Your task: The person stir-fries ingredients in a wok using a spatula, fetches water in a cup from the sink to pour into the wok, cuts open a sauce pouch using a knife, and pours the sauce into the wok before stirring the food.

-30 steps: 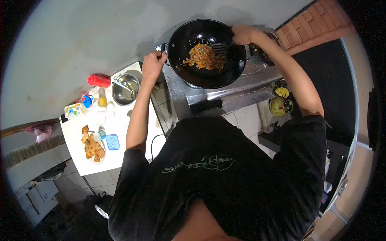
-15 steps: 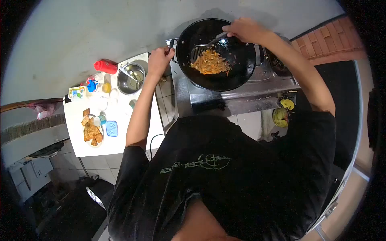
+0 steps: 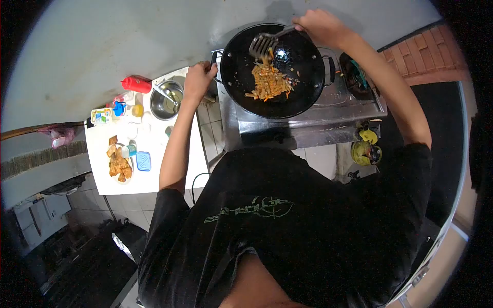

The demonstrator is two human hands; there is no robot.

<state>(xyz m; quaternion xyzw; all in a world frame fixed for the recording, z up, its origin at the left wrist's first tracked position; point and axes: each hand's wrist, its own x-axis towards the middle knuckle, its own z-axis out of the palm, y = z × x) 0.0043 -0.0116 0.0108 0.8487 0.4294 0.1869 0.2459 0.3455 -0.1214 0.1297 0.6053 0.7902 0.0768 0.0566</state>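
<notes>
A black wok (image 3: 241, 100) stands on the metal stove (image 3: 318, 110). Shredded orange and pale food (image 3: 271, 83) lies in its middle. My left hand (image 3: 200, 82) is closed on the wok's left handle. At the upper right, my right hand (image 3: 318, 26) grips the handle of a slotted spatula (image 3: 263, 46). The spatula's head is raised over the far left part of the wok, above the food, and a few bits are just below its edge.
On the white table (image 3: 154, 179) at the left are a metal bowl (image 3: 160, 107) with a utensil, a red bottle (image 3: 136, 84), a blue lid (image 3: 144, 161) and a plate of fried pieces (image 3: 119, 167). A dark pan (image 3: 357, 82) sits right of the wok.
The spatula has gone from the food's right side to its left, then up off it. My right hand has moved up and away. The food is now spread lower in the wok.
</notes>
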